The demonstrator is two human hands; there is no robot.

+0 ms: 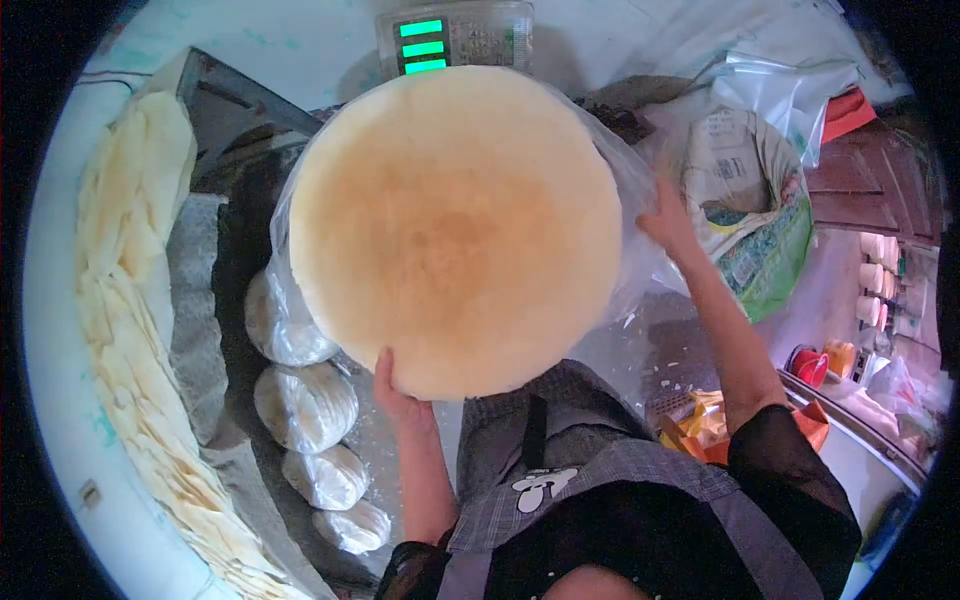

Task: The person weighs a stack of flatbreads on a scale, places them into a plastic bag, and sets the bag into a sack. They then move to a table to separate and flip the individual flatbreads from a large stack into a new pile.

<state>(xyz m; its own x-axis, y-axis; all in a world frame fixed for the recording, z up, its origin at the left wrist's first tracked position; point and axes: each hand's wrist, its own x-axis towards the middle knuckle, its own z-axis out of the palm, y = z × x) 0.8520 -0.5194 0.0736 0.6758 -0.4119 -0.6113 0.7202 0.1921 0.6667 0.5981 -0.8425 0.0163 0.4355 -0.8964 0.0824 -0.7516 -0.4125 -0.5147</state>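
A large round flatbread (455,240), pale at the rim and browned in the middle, fills the centre of the head view. My left hand (403,400) grips its near edge, thumb on top and the other fingers hidden underneath. A clear plastic bag (632,250) shows around the bread's left and right sides. At the right, my right hand (668,222) is closed on the bag's edge, apart from the bread. Just behind the bread stands a scale display (455,40) with three lit green windows, partly covered by the bread.
Several plastic-wrapped round bundles (305,407) stand in a row at the left. Beyond them, a long pile of folded flatbreads (135,270) lies along the wall. An open woven sack (745,200) is at the right, beside my right forearm. Orange and yellow packaging (705,425) lies lower right.
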